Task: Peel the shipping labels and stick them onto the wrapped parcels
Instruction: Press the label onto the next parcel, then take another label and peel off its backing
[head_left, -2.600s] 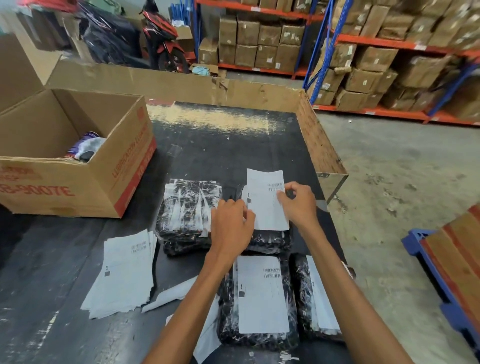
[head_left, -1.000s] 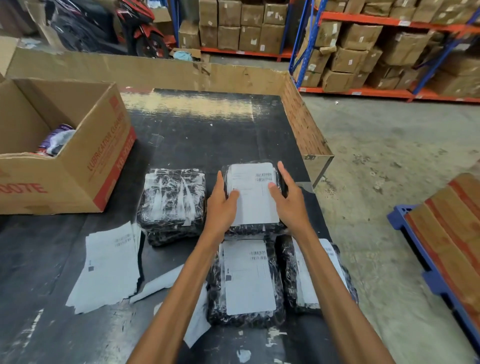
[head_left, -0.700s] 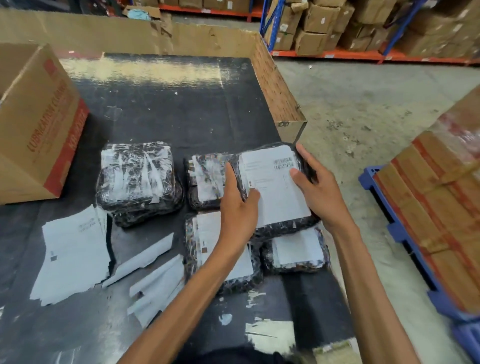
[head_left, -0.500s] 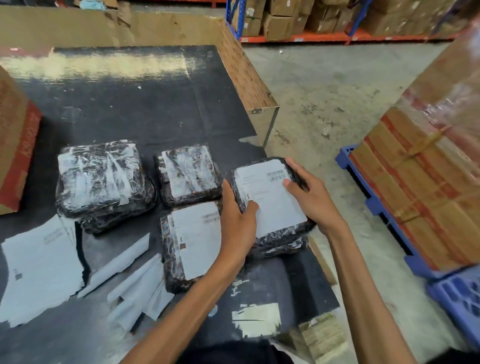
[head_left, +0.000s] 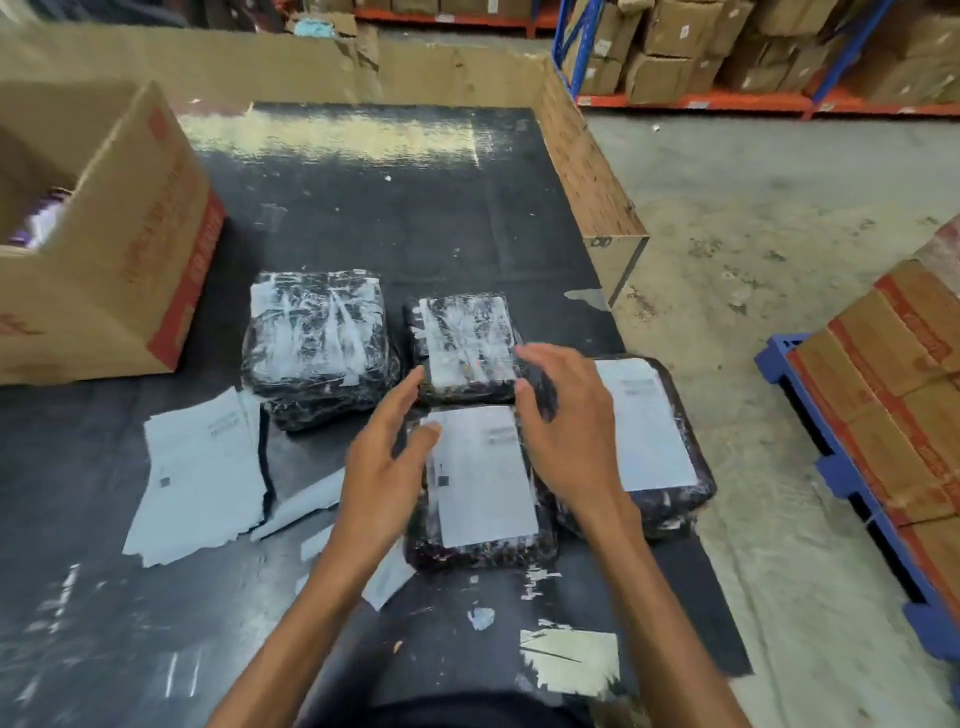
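Note:
Several black wrapped parcels lie on the black table (head_left: 363, 208). Two bear white labels: one in the middle (head_left: 483, 478) and one at the right edge (head_left: 649, 431). Two have no label: a small one (head_left: 462, 343) behind the middle parcel and a larger one (head_left: 317, 343) to its left. My left hand (head_left: 384, 462) hovers with relaxed fingers at the small parcel's near left corner. My right hand (head_left: 566, 421) is spread at its near right corner. Neither hand holds anything. A stack of white label sheets (head_left: 202, 467) lies to the left.
An open cardboard box (head_left: 119, 249) stands at the left. Cardboard walls (head_left: 587, 171) border the table's far and right sides. Peeled backing strips (head_left: 306, 499) lie near the stack. A blue pallet (head_left: 831, 467) with boxes is on the floor at the right.
The label was pressed onto a parcel, both hands carried that parcel to the right edge and set it down. Both hands have let go and moved left to the small unlabelled parcel.

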